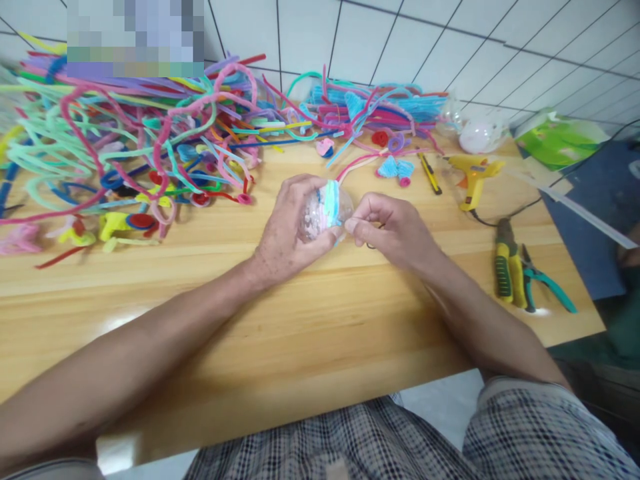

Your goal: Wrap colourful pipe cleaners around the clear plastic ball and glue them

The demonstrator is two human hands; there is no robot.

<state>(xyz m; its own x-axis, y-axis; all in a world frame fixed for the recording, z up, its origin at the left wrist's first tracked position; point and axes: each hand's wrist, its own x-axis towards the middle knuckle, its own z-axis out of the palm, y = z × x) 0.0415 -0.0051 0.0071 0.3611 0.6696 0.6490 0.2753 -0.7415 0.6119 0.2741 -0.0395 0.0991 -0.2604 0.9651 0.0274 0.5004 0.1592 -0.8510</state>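
- In the head view, holds a clear ball (315, 219) above the wooden surface (280, 333) with the left hand (287, 230), fingers curved round its far side and thumb across the near side.
- Brings the right hand (395, 223) to the ball's right edge, thumb and index fingertips pressed together; cannot tell what, if anything, is pinched between them.
- Shows a dark thing (371, 247) just beneath the right fingers, too hidden to name.
- Shows blue, green and pink bands (330, 200) on the ball, plus pale specks; cannot tell whether inside or on its wall.
- Shows a green packet (560, 143) at back right, too blurred for any print to be read.
- Shows a rounded container (477, 137) near it, clear above and white in its lower part, beside a clear ornament (450, 120) with contents too blurred to tell.
- Shows heaped pipe cleaners (165, 127) at back left, and a blue bow (397, 168) beyond the hands.
- Shows, towards the right, a yellow cutter (430, 173), a glue gun (471, 180), yellow-green pliers (504, 270) and teal pliers (550, 283).
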